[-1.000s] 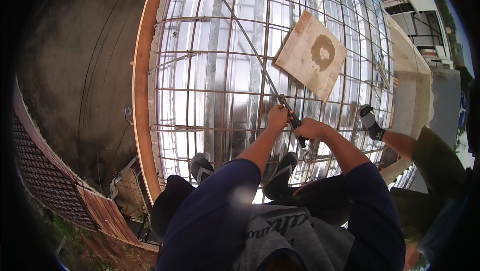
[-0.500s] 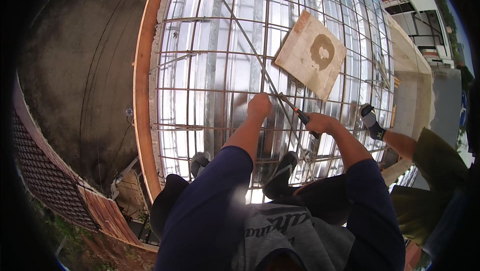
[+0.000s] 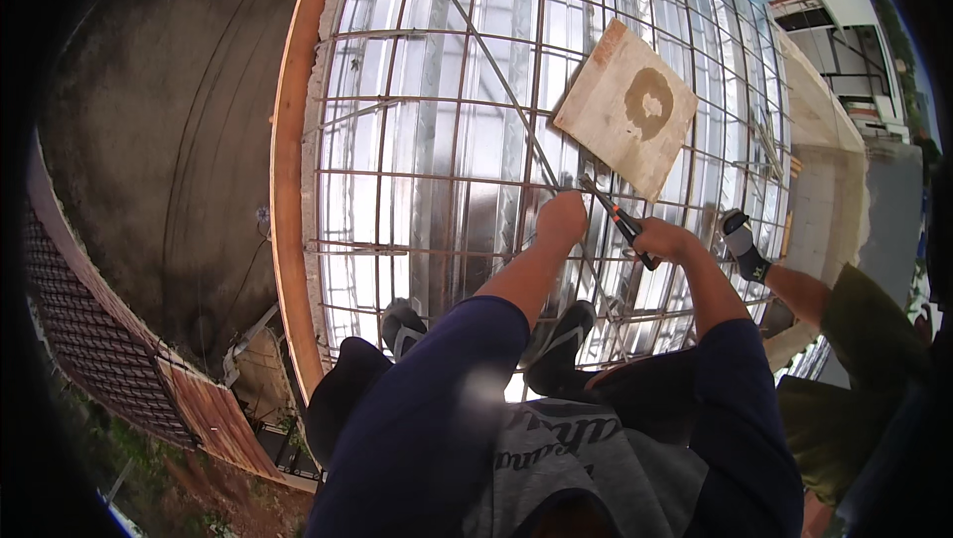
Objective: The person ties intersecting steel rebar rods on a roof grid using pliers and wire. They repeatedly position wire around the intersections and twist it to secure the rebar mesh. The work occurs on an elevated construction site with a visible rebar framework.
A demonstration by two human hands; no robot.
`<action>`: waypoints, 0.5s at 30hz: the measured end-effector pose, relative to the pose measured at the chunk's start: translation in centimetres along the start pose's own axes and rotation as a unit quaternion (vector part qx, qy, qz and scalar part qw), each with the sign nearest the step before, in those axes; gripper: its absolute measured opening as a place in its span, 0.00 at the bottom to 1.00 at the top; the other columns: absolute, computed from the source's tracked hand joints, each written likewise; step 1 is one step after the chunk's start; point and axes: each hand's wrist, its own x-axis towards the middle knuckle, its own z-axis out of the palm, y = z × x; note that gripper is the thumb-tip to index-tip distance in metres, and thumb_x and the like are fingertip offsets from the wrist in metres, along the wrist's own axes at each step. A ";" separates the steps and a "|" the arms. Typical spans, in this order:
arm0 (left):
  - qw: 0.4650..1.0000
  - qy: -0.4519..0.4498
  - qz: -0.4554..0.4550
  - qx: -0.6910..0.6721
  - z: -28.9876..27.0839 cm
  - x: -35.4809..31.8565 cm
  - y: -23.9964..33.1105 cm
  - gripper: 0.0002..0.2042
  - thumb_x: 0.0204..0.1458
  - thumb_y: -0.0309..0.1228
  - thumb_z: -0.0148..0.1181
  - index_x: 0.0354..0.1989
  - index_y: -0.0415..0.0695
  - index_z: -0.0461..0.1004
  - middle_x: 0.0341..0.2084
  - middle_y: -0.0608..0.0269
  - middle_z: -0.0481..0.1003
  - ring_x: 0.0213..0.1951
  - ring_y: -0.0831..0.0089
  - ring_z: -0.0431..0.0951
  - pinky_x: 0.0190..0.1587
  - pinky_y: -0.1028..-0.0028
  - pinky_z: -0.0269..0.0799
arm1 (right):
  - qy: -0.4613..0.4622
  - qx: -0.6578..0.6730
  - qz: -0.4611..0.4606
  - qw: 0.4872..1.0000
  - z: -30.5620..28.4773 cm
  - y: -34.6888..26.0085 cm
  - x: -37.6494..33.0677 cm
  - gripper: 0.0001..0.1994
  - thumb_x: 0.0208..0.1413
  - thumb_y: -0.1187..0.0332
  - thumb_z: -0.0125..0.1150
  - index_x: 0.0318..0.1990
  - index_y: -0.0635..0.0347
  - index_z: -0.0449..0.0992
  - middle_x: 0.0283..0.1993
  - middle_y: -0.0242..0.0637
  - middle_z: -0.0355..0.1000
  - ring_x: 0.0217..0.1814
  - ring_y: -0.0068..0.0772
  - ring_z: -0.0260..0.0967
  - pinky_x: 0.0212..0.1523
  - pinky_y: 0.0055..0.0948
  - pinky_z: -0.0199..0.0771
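I squat on a grid of rusty steel bars (image 3: pixel 437 176) laid over shiny metal decking. My left hand (image 3: pixel 562 216) is closed on a bar crossing of the grid. My right hand (image 3: pixel 663 238) grips the dark handles of pliers (image 3: pixel 613 217), whose jaws point up-left to the crossing just beside my left hand. A long diagonal bar (image 3: pixel 486 62) runs from the top down to that spot. Both forearms come out of dark blue sleeves.
A square plywood board (image 3: pixel 629 107) with a brown stain lies on the grid beyond my hands. A wooden form edge (image 3: pixel 290 201) borders the grid on the left, with a concrete roof beyond. Another person's gloved hand (image 3: pixel 741 245) reaches in from the right. My feet in sandals (image 3: pixel 562 339) rest on the bars.
My left hand moved up and forward along the grid to the crossing. The pliers in my right hand rose with it and now point at that same spot.
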 end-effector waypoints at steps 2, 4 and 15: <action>1.000 -0.018 -0.019 0.011 1.2 -0.4 -0.7 0.09 0.48 0.31 0.55 0.33 0.39 0.75 0.34 0.46 0.77 0.37 0.55 0.80 0.39 0.60 0.76 | 0.010 -0.032 -0.009 0.999 -0.6 0.3 -0.3 0.25 0.37 0.71 0.54 0.49 0.65 0.69 0.26 0.39 0.70 0.26 0.34 0.69 0.26 0.35 0.73; 0.996 -0.017 -0.077 0.039 0.6 0.2 -4.3 0.08 0.47 0.30 0.55 0.32 0.39 0.76 0.33 0.45 0.77 0.37 0.55 0.80 0.38 0.60 0.76 | 0.024 -0.084 -0.021 0.996 -1.3 -0.2 -1.0 0.25 0.35 0.70 0.54 0.48 0.65 0.70 0.25 0.40 0.69 0.25 0.34 0.69 0.24 0.35 0.70; 0.997 0.020 -0.067 -0.016 0.0 0.8 -4.4 0.08 0.47 0.27 0.53 0.34 0.36 0.73 0.32 0.40 0.76 0.38 0.48 0.78 0.42 0.57 0.74 | 0.092 -0.140 -0.069 0.983 -2.1 0.4 -1.2 0.25 0.35 0.70 0.52 0.48 0.63 0.71 0.22 0.39 0.68 0.22 0.33 0.66 0.24 0.34 0.65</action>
